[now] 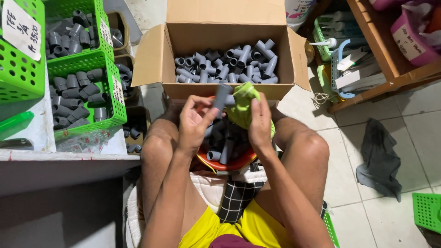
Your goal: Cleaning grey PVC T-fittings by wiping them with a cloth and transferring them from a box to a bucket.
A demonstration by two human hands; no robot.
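Two hands at work over my lap — my left hand (195, 121) pinches a grey pipe tee fitting (222, 97), my right hand (260, 123) grips a green cloth (242, 108) against it. Best to turn the fitting slowly, wiping every socket above the red bowl (229, 164).

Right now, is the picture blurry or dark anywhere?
In the head view, light is even and soft; the cardboard box of grey fittings is sharp. The left hand holding a grey pipe fitting and the right hand on the green cloth look slightly soft. The lower left corner lies in shadow; straight edges bow near the frame sides.
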